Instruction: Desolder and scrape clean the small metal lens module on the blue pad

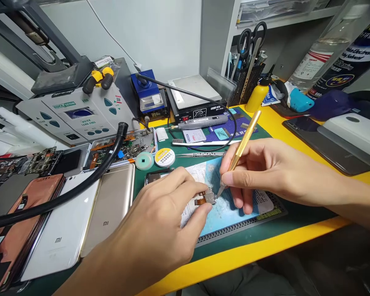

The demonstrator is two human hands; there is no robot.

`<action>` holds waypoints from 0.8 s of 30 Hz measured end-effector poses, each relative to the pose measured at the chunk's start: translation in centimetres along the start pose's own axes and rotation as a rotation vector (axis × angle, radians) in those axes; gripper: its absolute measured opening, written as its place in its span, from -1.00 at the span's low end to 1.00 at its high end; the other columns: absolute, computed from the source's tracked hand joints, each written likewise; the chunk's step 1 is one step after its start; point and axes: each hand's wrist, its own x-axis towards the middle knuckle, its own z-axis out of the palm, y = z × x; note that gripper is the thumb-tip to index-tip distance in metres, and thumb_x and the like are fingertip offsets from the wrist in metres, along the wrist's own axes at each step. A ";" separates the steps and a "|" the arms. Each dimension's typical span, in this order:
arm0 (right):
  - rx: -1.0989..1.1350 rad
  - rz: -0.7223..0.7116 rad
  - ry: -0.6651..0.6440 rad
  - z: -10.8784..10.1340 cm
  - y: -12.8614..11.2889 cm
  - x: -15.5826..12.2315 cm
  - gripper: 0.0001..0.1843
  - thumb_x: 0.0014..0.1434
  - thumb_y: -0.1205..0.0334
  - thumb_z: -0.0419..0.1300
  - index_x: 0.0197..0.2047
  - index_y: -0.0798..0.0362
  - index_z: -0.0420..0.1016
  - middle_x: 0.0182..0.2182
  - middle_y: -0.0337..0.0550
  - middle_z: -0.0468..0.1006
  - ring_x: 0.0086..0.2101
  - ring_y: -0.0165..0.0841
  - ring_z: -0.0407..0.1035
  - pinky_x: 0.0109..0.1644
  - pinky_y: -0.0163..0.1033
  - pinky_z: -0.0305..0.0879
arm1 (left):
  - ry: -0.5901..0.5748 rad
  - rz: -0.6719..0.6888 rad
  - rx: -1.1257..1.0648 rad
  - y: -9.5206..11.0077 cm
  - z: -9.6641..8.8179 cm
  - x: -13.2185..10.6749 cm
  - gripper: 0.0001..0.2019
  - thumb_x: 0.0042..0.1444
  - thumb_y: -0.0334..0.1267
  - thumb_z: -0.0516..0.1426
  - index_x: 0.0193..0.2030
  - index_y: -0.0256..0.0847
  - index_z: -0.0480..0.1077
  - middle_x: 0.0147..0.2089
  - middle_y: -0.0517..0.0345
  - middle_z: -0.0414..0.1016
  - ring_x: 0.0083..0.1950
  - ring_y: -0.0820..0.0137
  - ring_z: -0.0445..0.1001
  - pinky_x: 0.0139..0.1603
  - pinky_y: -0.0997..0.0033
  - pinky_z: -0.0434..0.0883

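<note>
My left hand pinches a small metal-cased part with an orange flex ribbon, probably a phone camera module, between thumb and fingertips. My right hand holds a gold-handled craft knife like a pen. The blade's tip meets or nearly meets the right edge of the small part; I cannot tell which. Both hands are over a blue-and-white printed sheet, which lies on a dark perforated plate on the green mat.
Several phone shells lie at the left, crossed by a black hose. Behind are a tray of circuit boards, a round tin, tweezers, a white brush and a hot-air station. A yellow bottle stands back right.
</note>
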 end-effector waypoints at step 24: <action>0.009 -0.030 0.049 -0.1 0.9 -0.3 -0.77 0.10 0.27 0.55 -0.27 0.02 0.57 -0.59 -0.26 0.64 -0.61 -0.37 0.54 -0.52 -0.40 0.55 | 0.015 -0.077 -0.058 -0.3 -0.9 0.2 -0.79 0.37 -0.45 0.11 -0.17 -0.11 0.55 -0.29 0.30 0.51 -0.27 0.53 0.45 -0.33 0.52 0.31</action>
